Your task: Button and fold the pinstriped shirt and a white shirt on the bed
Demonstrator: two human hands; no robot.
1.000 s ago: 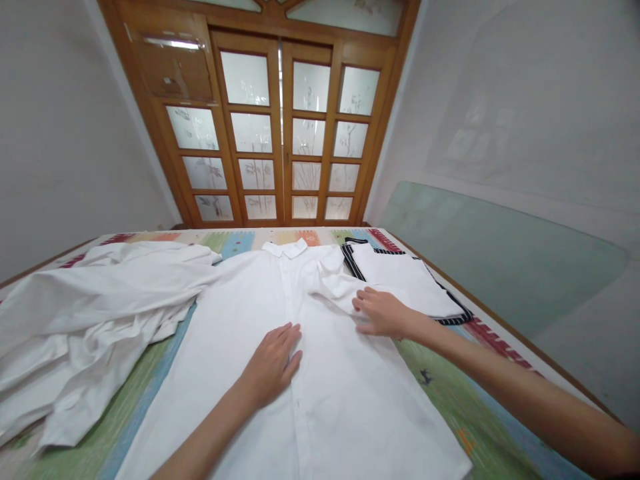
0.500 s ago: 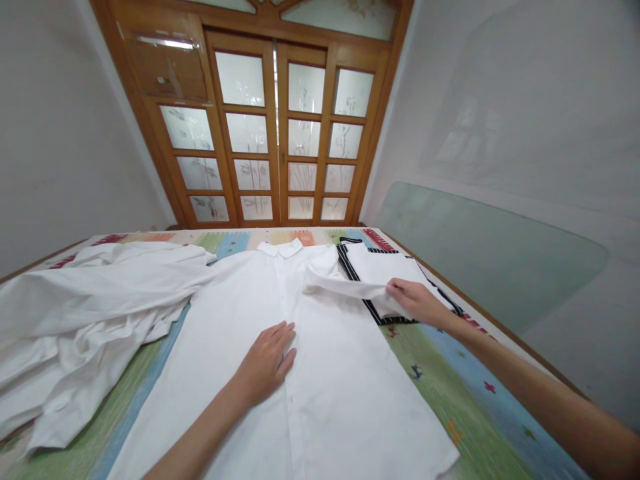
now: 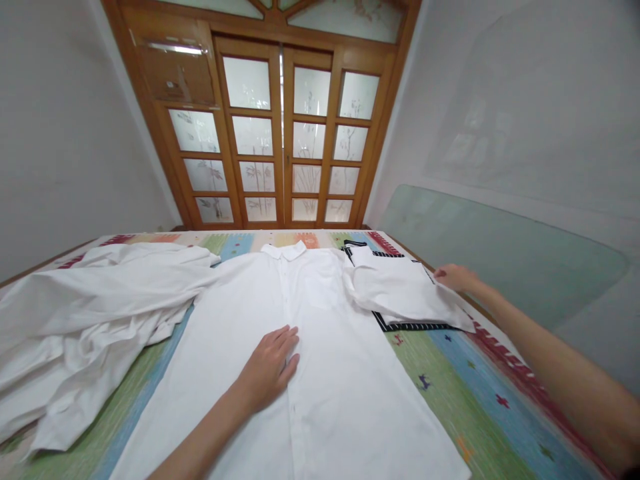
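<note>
A white button-up shirt (image 3: 325,387) lies spread out front side up, its collar at the far end. My left hand (image 3: 273,367) rests flat on the shirt's front beside the button placket, fingers stretched out. Off to the right, my right hand (image 3: 456,277) is closed at the upper edge of the shirt's short sleeve (image 3: 400,293), which is pulled out sideways. The fingertips are partly hidden, but they seem to pinch the cloth. Beneath that sleeve lies a folded white garment with black striped trim (image 3: 420,327), mostly covered.
A heap of crumpled white clothes (image 3: 100,313) lies at the left, touching the shirt's other sleeve. Everything sits on a colourful patterned cover (image 3: 445,380). White walls flank both sides, and wooden doors with glass panes (image 3: 285,133) stand beyond the far edge.
My right hand has moved to the right, drawing the sleeve from over the shirt out across the folded trimmed garment. My left hand has stayed on the shirt front.
</note>
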